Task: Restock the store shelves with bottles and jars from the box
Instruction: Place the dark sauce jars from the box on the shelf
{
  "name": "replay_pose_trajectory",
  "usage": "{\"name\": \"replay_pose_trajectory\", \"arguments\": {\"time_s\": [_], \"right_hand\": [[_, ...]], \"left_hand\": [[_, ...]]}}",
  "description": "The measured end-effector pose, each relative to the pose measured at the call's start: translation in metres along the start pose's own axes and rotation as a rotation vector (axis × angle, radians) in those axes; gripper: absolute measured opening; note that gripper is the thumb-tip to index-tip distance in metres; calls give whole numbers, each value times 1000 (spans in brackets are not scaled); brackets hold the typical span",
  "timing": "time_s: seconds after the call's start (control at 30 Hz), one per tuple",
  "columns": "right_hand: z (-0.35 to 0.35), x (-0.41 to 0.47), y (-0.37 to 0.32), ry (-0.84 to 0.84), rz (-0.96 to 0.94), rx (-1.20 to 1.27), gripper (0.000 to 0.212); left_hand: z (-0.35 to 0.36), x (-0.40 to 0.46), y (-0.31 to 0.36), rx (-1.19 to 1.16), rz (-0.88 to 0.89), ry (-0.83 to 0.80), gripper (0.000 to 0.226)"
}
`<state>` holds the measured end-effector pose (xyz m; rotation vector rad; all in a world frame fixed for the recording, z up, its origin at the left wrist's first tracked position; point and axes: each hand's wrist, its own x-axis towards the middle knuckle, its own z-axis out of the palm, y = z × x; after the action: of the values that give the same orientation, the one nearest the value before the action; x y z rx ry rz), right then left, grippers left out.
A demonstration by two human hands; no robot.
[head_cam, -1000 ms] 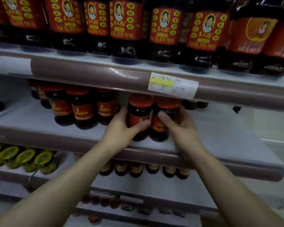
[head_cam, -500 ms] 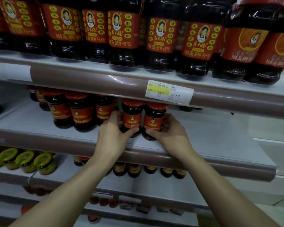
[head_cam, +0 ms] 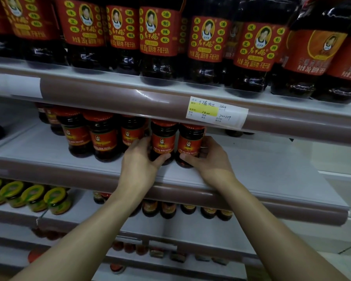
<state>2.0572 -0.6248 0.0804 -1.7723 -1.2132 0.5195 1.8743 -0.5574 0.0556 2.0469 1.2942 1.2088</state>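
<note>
You seat two jars on the middle shelf (head_cam: 271,171)

Your left hand (head_cam: 139,162) grips one jar (head_cam: 163,141), your right hand (head_cam: 210,159) grips the other jar (head_cam: 190,146); both stand upright and touching, a little back from the front edge, extending the row of jars (head_cam: 101,136) at left. The price rail (head_cam: 130,102) above limits headroom

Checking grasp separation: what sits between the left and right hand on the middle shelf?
In the head view, two red-labelled jars, left jar and right jar, stand side by side between left hand and right hand; each hand grips one.
</note>
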Motion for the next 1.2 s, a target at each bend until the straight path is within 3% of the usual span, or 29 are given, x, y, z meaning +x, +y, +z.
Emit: {"name": "replay_pose_trajectory", "arguments": {"time_s": [0.13, 0.3, 0.43, 0.73, 1.2], "right_hand": [[-1, -4, -2, -6, 7, 21, 58], [-12, -25, -1, 115, -5, 61, 81], [-19, -55, -1, 137, -13, 110, 72], [-20, -156, -23, 18, -1, 201, 47], [37, -310, -29, -394, -51, -16, 44]], "left_hand": [[-1, -1, 1, 26, 10, -4, 48], [-14, -16, 13, 49, -2, 12, 57], [-32, -47, 23, 9, -41, 5, 61], [-83, -146, 42, -169, -169, -61, 52], [-177, -329, -19, -201, -389, -125, 35]]}}
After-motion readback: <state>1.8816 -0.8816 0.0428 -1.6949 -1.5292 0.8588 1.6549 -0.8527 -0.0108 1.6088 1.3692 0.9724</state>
